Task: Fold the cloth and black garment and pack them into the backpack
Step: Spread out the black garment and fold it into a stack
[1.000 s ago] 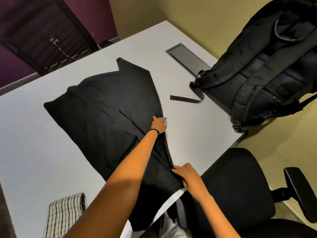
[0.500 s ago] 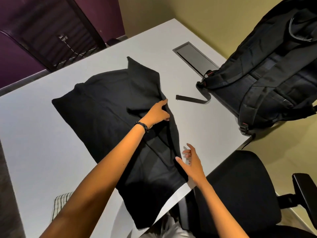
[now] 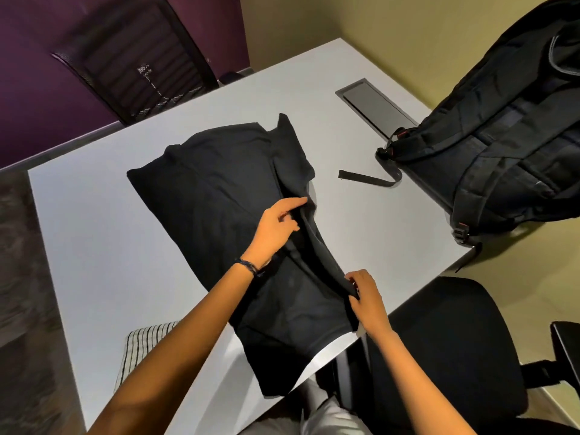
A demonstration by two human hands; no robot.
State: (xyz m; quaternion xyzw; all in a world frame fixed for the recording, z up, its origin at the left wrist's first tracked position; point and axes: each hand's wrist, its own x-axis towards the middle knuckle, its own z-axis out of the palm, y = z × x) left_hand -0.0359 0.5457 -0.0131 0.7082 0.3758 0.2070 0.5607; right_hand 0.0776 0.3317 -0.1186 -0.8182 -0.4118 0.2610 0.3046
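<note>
Probably office — white desk [image 3: 94, 246] with cable hatch [image 3: 376, 105], swivel chair [image 3: 445, 340], mesh chair [image 3: 141, 67].

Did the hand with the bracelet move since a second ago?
Yes. The left hand moved left, farther from the grey table hatch, bringing the edge of the black garment in over its middle.

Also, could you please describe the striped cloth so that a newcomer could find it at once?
Start at the white table. On its near edge, left of the black garment, lies the cloth. It alone is pale with thin dark stripes; everything around it is plain.
</note>
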